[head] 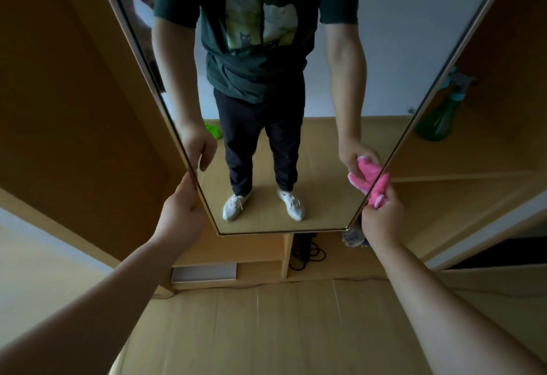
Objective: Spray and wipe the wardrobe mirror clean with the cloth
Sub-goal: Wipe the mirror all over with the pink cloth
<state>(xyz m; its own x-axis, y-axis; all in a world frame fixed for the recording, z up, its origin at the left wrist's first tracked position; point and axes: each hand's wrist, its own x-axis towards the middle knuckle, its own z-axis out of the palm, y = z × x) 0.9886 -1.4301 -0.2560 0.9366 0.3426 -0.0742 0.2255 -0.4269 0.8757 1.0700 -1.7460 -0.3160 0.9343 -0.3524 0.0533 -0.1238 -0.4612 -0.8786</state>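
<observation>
We are steadying tall gold-framed wardrobe mirror: left hand gripping edge, right hand squeezing pink fluffy cloth on other edge, wiping.

The wardrobe's open shelf on the right was pale wood, and a green spray bottle with a teal trigger stood upright on it, close behind the mirror's gold frame. Below that shelf ran another wooden ledge, bare where it showed. Under the mirror, a low compartment held a tangle of black cable and, to its right, a small greyish bundle too blurred to identify. A flat grey panel lay in the compartment on the left side. The floor in front was covered with sheets of flattened cardboard, their seams visible.
</observation>
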